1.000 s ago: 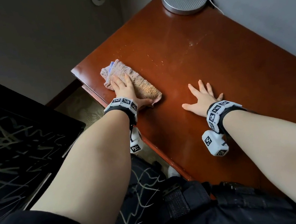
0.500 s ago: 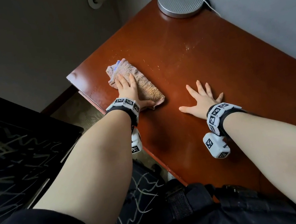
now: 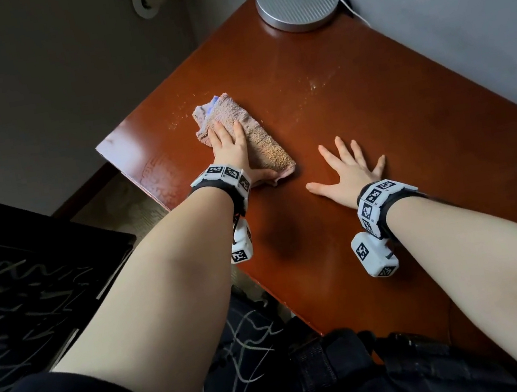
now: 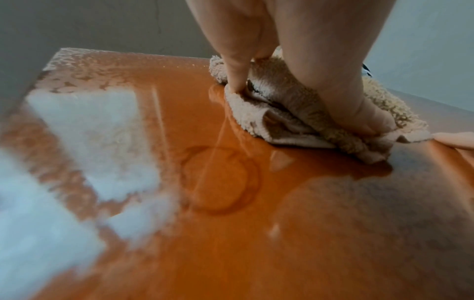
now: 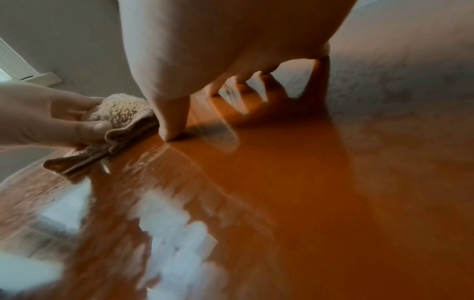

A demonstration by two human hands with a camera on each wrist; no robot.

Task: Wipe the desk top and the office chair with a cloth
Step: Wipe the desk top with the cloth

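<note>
A folded beige terry cloth (image 3: 262, 141) lies on the glossy red-brown desk top (image 3: 369, 93), near its left end. My left hand (image 3: 231, 152) presses flat on the cloth with straight fingers, and the thumb lies along the cloth's near edge. The left wrist view shows the fingers (image 4: 333, 81) bearing down on the cloth (image 4: 295, 113). To the right of the cloth, my right hand (image 3: 348, 171) rests spread and flat on the bare desk, holding nothing. In the right wrist view the cloth (image 5: 123, 111) sits under the left hand (image 5: 51, 113).
A round silver lamp base (image 3: 297, 0) with a white cable (image 3: 352, 8) stands at the desk's far corner against the wall. Wet streaks and specks mark the wood beyond the cloth. A black scribble-patterned surface (image 3: 24, 266) lies left of the desk, across a gap.
My left hand has slid the cloth away from the desk's left corner, farther in and to the right. The right hand stays planted in the same spot.
</note>
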